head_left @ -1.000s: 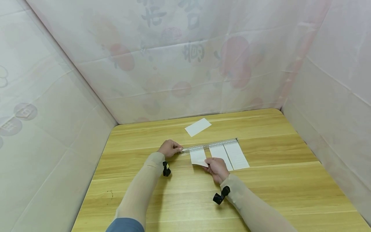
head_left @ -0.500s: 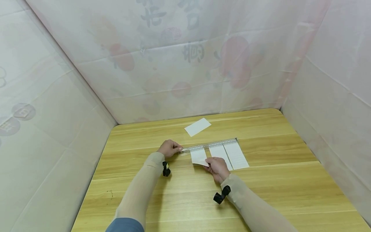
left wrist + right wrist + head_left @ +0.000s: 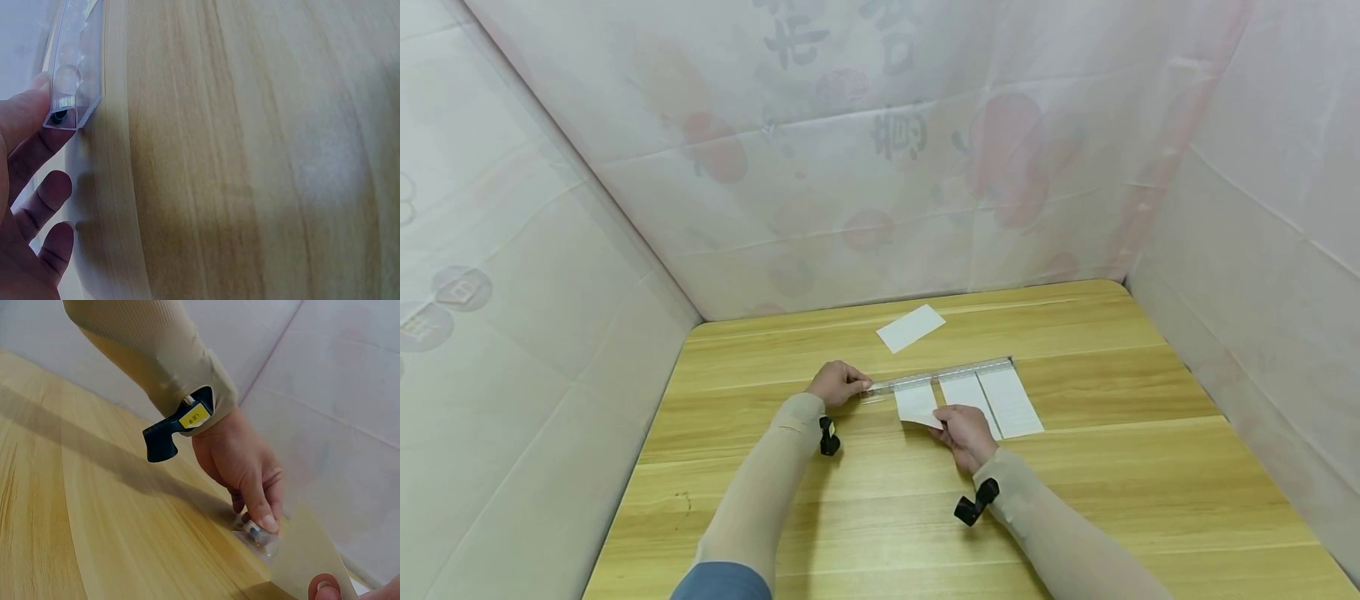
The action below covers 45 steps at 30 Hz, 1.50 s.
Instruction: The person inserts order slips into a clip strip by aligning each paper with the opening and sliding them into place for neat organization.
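A long clear plastic strip [image 3: 955,371] with a hollow, wedge-shaped end lies across the wooden table. My left hand [image 3: 838,383] pinches that left end between thumb and fingers; in the left wrist view the strip's open end [image 3: 62,115] shows a small dark piece inside. With thumb and forefinger my right hand [image 3: 964,433] holds the lower right corner of a white card [image 3: 917,404], which bends up off the table there. The card's upper edge meets the strip. Two more white cards [image 3: 1009,402] hang side by side from the strip's right part, my right hand partly covering one.
A loose white card [image 3: 912,328] lies behind the strip. The wooden table [image 3: 880,517] is bordered by pale printed cloth walls [image 3: 865,183] at the back and both sides. Each wrist carries a black camera mount [image 3: 976,502].
The card in my right hand has slid slightly to the right along the strip, toward the other two cards. My left hand keeps its hold on the strip's end.
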Motion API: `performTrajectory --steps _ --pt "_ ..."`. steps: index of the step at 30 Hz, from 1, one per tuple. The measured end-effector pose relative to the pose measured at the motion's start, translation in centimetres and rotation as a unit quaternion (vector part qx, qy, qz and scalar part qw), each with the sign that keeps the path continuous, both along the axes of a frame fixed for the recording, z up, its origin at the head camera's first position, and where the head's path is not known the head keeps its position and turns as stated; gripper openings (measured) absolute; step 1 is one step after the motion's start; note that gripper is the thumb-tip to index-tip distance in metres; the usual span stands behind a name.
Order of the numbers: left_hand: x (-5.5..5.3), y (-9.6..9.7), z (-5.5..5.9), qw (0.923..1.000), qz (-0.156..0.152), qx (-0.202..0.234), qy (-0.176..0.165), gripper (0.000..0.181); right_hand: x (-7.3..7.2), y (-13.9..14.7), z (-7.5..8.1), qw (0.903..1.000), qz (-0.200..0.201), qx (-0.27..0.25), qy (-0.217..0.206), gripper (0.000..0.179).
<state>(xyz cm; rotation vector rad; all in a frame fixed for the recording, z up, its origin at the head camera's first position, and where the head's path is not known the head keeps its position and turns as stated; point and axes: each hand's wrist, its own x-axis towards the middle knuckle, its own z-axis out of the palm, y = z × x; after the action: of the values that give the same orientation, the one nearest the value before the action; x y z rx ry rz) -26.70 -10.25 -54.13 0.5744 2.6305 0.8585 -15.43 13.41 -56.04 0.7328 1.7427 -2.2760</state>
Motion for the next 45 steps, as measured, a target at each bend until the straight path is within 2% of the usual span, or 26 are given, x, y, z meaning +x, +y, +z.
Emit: performTrajectory --steps 12,20,37,45 --pt "-0.09 -0.12 -0.11 0.9998 -0.013 0.007 0.012 0.017 -0.03 0.40 -0.24 1.0000 0.003 -0.006 0.003 0.031" --pt "-0.11 -0.07 -0.07 1.0000 -0.001 0.005 -0.003 0.017 0.04 0.47 0.04 1.0000 0.001 0.001 0.005 0.030" --pt "-0.06 -0.02 -0.06 1.0000 0.000 -0.001 -0.002 0.017 0.01 0.64 -0.37 0.9997 -0.004 -0.022 0.015 0.032" --pt "0.02 0.02 -0.18 1.0000 0.003 -0.006 0.004 0.016 0.20 0.76 -0.38 0.9997 -0.010 -0.018 0.011 0.028"
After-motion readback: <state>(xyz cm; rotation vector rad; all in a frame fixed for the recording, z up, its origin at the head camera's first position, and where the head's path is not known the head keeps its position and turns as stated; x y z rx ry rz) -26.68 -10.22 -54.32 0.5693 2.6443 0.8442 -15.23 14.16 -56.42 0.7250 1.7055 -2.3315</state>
